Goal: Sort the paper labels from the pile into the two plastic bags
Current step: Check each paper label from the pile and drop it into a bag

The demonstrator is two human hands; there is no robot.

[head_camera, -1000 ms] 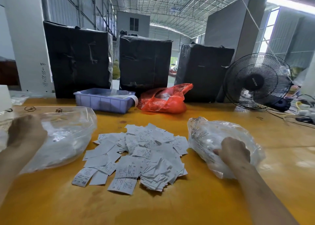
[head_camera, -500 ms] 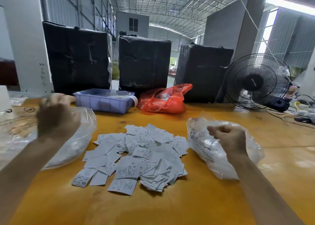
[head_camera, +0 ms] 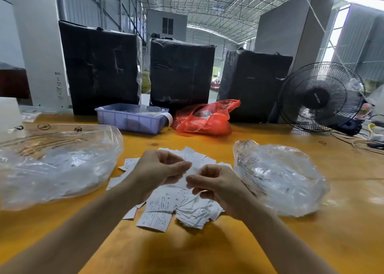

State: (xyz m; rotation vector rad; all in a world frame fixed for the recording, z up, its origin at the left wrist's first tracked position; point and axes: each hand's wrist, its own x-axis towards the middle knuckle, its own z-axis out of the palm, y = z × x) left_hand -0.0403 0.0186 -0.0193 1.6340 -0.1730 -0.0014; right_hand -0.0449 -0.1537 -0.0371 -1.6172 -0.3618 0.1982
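Observation:
A pile of white printed paper labels [head_camera: 166, 205] lies on the yellow table, between two clear plastic bags. The larger left bag [head_camera: 62, 161] and the right bag [head_camera: 280, 180] both lie on their sides with labels inside. My left hand [head_camera: 162, 170] and my right hand [head_camera: 216, 186] are close together just above the middle of the pile. Thumbs and fingers are curled toward each other in a pinching shape. White paper shows between the two hands, but I cannot tell whether either hand pinches a label.
Behind the pile stand a blue plastic tray [head_camera: 131, 120] and a red plastic bag [head_camera: 205, 118]. Three black-wrapped boxes [head_camera: 180, 74] line the table's back edge. A black fan [head_camera: 320, 97] and loose cables [head_camera: 365, 143] are at the far right.
Both hands have left the bags and come together over the middle of the pile. The left hand moved right and down, the right hand moved left.

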